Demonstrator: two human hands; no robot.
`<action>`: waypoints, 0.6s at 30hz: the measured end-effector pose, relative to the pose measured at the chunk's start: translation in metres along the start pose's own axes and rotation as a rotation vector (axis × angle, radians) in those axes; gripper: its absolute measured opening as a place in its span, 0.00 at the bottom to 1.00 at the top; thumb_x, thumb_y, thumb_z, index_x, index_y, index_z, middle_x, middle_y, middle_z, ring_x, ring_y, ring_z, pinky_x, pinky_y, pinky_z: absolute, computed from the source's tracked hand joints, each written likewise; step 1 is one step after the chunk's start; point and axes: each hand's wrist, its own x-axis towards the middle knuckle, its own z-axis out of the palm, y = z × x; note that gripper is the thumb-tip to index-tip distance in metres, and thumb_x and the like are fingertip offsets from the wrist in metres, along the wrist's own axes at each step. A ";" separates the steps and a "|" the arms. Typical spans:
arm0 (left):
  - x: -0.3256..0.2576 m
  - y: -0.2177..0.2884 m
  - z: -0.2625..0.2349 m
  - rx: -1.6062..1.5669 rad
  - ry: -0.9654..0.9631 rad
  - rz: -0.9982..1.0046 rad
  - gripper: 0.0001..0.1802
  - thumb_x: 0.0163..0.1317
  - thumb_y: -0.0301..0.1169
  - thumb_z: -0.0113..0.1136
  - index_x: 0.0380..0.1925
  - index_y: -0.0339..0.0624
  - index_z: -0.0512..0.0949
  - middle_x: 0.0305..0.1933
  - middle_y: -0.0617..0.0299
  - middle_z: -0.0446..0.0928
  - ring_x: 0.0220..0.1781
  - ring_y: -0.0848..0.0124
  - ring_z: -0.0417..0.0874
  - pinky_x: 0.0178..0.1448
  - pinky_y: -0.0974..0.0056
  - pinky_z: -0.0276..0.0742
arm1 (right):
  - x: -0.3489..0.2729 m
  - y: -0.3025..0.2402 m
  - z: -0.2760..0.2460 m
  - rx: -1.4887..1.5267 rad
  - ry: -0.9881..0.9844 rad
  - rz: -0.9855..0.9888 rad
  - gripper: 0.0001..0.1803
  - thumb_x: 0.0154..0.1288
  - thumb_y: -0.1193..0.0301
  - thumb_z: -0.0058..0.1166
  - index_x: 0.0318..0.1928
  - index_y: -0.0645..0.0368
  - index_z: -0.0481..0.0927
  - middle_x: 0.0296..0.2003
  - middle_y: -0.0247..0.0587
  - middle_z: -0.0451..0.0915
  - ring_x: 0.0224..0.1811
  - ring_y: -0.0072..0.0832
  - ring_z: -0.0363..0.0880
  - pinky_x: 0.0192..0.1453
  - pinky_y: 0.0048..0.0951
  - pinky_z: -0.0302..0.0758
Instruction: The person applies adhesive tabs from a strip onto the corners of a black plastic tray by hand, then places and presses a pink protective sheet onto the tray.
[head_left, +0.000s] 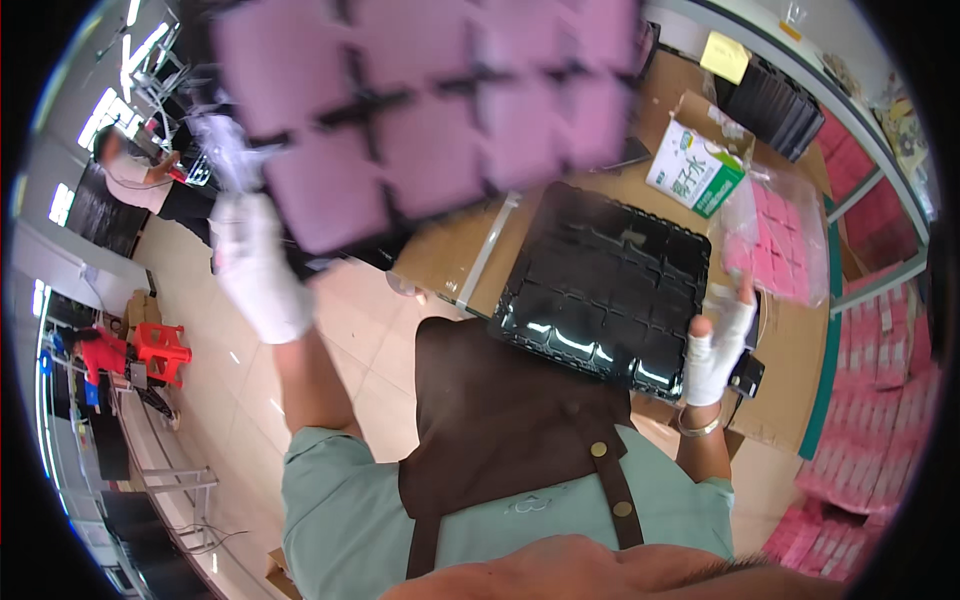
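Observation:
My left hand (258,265), in a white glove, is raised high and grips a black tray filled with pink square pads (430,105); the tray is blurred and close to the camera. My right hand (716,345), in a white fingerless glove with a bracelet at the wrist, holds the right edge of an empty black compartment tray (600,285) resting on the brown worktable (450,250) in front of my brown apron.
A white and green carton (695,165) stands beyond the black tray. A clear bag of pink pads (780,240) lies at the right. Black trays (775,110) are stacked at the back. Pink packs fill shelves (885,350) on the right. A person (140,180) stands far left near a red stool (160,350).

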 end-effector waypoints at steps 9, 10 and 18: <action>0.100 -0.006 0.002 0.615 0.091 0.900 0.14 0.56 0.23 0.62 0.44 0.42 0.78 0.33 0.59 0.75 0.31 0.67 0.77 0.38 0.68 0.73 | -0.031 0.031 0.055 -0.001 -0.460 0.143 0.16 0.51 0.82 0.57 0.43 0.66 0.75 0.47 0.43 0.73 0.40 0.33 0.76 0.45 0.28 0.72; 0.099 -0.018 0.010 0.870 0.072 0.825 0.11 0.57 0.28 0.61 0.42 0.49 0.79 0.32 0.61 0.75 0.30 0.63 0.78 0.33 0.65 0.75 | -0.034 0.031 0.056 -0.019 -0.469 0.141 0.15 0.51 0.82 0.57 0.42 0.66 0.76 0.44 0.42 0.74 0.38 0.31 0.76 0.44 0.27 0.72; 0.092 -0.097 0.032 1.167 -0.364 0.532 0.08 0.61 0.35 0.53 0.38 0.53 0.78 0.34 0.61 0.74 0.35 0.60 0.79 0.36 0.55 0.77 | -0.047 0.046 0.054 -0.023 -0.498 0.166 0.11 0.51 0.82 0.57 0.38 0.65 0.77 0.41 0.42 0.76 0.34 0.31 0.77 0.40 0.26 0.73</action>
